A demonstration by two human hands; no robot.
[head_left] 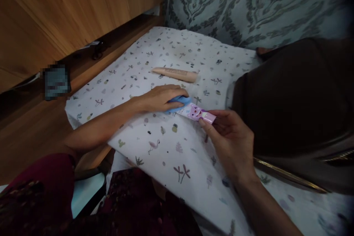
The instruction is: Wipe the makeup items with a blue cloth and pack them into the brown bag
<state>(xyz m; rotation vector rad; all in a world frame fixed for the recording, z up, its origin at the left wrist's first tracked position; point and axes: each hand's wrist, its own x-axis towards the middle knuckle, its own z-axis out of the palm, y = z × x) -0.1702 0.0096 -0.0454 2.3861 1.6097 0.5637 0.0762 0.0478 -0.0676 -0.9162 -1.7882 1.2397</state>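
A small white and pink-purple tube (195, 113) with a cartoon animal face lies between my two hands, just above the patterned cloth. My right hand (233, 140) pinches its pink end between thumb and fingers. Around the other end, my left hand (164, 97) is closed on a blue cloth (180, 100), which covers that part of the tube. Just beyond my left hand, a beige tube (175, 74) with printed text rests flat on the white cloth (166, 132) patterned with palms, flamingos and pineapples.
A dark brown leather bag (290, 99) with a gold zip stands at the right. Wooden panelling (83, 7) rises on the left, with a blurred-out dark object (56, 82) near it. Grey-blue damask fabric (235, 3) forms the back.
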